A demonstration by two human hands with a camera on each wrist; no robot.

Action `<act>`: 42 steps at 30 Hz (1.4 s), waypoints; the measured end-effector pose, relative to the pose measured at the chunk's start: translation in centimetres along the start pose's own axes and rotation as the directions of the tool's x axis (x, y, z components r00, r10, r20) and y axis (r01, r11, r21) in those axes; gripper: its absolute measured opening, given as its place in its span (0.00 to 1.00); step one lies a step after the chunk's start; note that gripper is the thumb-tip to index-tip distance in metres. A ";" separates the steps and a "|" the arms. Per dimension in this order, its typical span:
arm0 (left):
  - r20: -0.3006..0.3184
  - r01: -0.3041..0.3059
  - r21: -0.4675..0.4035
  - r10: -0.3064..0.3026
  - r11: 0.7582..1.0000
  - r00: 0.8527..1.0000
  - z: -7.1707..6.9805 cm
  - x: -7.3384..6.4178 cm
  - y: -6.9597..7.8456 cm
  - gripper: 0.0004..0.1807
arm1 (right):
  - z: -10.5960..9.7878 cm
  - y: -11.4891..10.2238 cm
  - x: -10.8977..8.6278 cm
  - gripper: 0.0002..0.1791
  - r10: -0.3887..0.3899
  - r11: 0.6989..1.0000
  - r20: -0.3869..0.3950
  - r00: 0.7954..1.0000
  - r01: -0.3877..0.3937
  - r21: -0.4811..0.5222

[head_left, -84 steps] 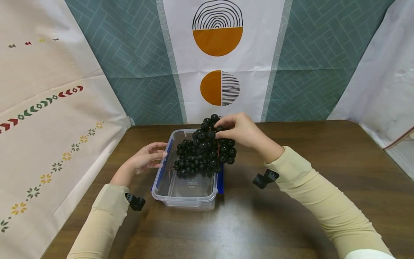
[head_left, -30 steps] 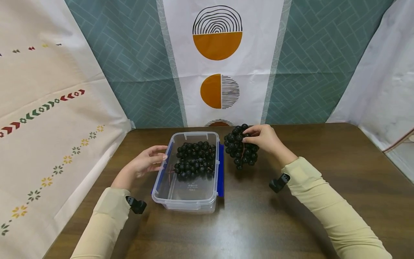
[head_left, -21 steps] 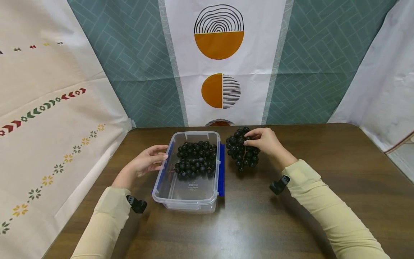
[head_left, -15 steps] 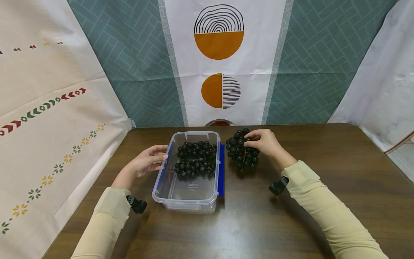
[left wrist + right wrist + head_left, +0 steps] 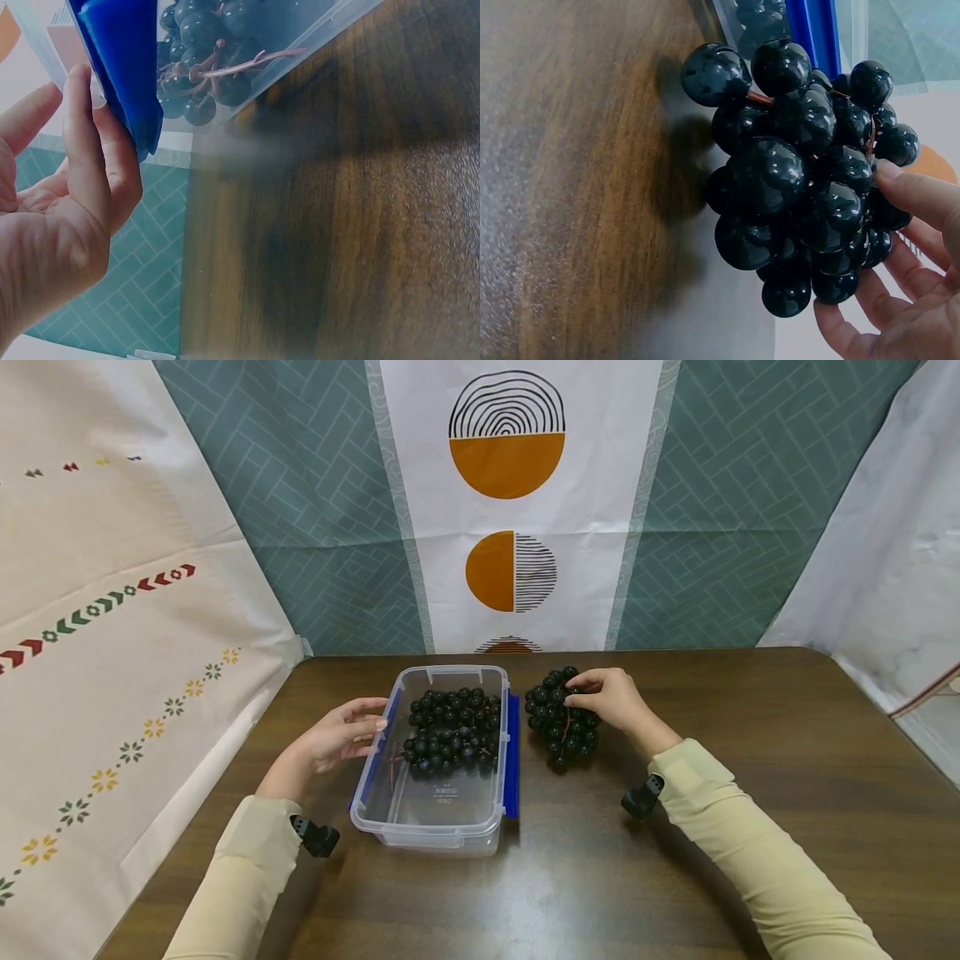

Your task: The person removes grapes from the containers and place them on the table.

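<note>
- Dark wood tabletop (image 5: 585, 885) is spread nearest, brightened by glare.
- On it a clear plastic box (image 5: 427, 827) is set; its blue left flap (image 5: 124, 75) is touched by the left hand (image 5: 340, 735), the fingers loosely extended, not wrapped around it.
- Toward the box's far half, dark grapes (image 5: 450, 748) are contained.
- Just right of the box, a grape bunch (image 5: 557, 725) is pinched near its stem by the right hand (image 5: 611, 700); whether the table is touched by its lowest berries cannot be told.
- The step in hand is judged to be the placing or lifting of this bunch, which one being unclear; for placing, release is called for only once the berries are supported; for lifting, a firm stem grip.
- Farthest back, a teal-and-white cloth (image 5: 322, 543) is hung.
</note>
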State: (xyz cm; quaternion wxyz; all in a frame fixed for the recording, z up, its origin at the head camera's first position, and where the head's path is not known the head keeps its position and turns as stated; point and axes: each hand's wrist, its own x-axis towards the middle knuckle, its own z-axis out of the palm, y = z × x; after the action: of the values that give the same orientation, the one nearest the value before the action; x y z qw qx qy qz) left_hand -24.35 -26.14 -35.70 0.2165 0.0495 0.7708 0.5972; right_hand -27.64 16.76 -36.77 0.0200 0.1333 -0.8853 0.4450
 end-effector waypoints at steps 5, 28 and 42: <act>0.005 -0.001 -0.005 0.001 1.000 1.000 0.1 0.0 0.1 0.36 | 0.0 0.2 0.1 0.15 -0.002 1.000 -0.002 1.000 0.002 -0.013; -0.006 0.001 -0.019 -0.001 1.000 1.000 0.1 0.0 0.1 0.35 | -0.1 0.9 0.2 0.18 0.022 0.996 0.045 0.999 -0.018 -0.093; -0.006 0.003 -0.031 -0.003 1.000 1.000 0.0 0.2 -0.2 0.35 | 0.0 0.8 0.1 0.19 0.027 0.993 0.067 0.997 -0.019 -0.121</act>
State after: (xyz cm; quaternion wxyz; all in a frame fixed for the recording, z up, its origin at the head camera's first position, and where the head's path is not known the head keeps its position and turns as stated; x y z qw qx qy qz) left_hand -24.49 -26.17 -35.88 0.2159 0.0431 0.7621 0.6089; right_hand -27.95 17.22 -37.40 -0.0076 0.1367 -0.9121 0.3864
